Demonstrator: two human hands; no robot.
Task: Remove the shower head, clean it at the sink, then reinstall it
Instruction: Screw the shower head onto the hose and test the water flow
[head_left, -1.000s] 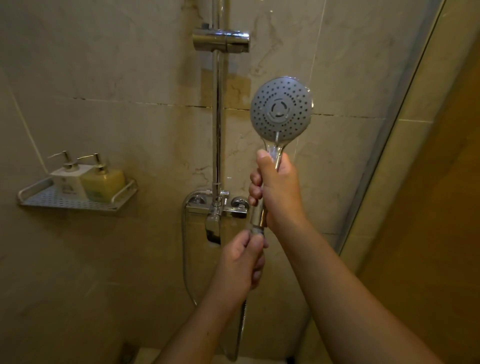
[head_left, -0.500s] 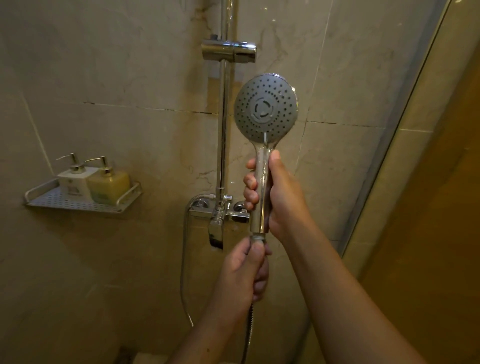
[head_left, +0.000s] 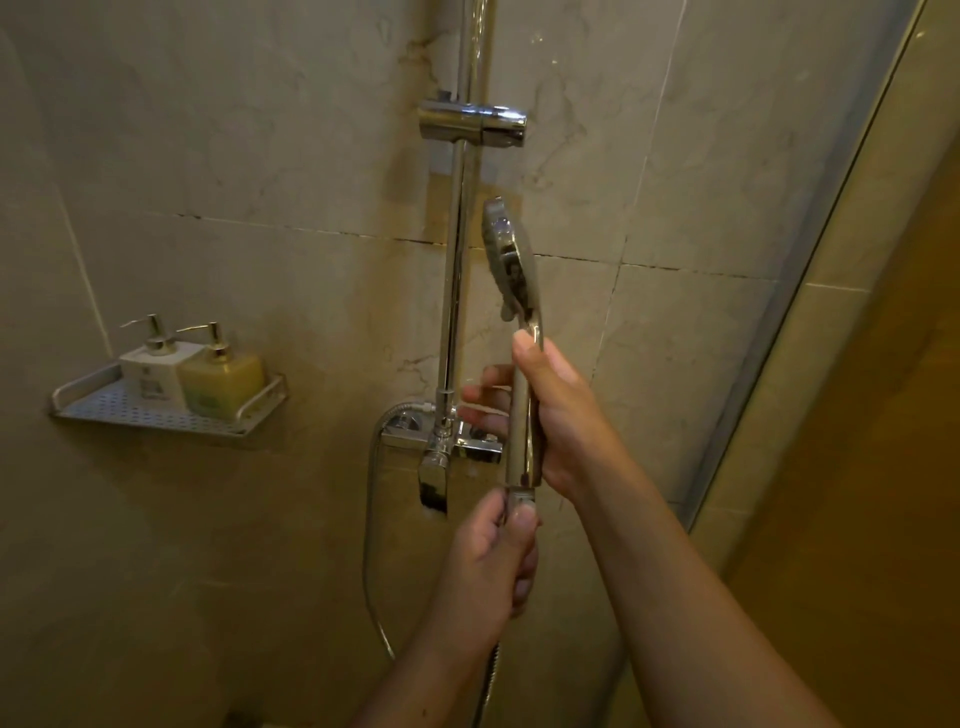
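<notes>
The chrome shower head stands upright in front of the wall, turned edge-on so its spray face points left. My right hand is wrapped round its handle. Just below, my left hand pinches the hose nut at the handle's bottom end between thumb and fingers. The metal hose drops from under that hand and loops left up to the mixer valve. Above, the empty holder bracket sits on the vertical chrome rail.
A perforated metal shelf on the left wall carries a white pump bottle and a yellow pump bottle. A glass shower panel edge runs diagonally on the right. Tiled wall fills the background.
The shower head has rotated from facing me to edge-on, with my right hand turning its handle. My left hand keeps its pinch on the hose nut. The view has dropped slightly.
</notes>
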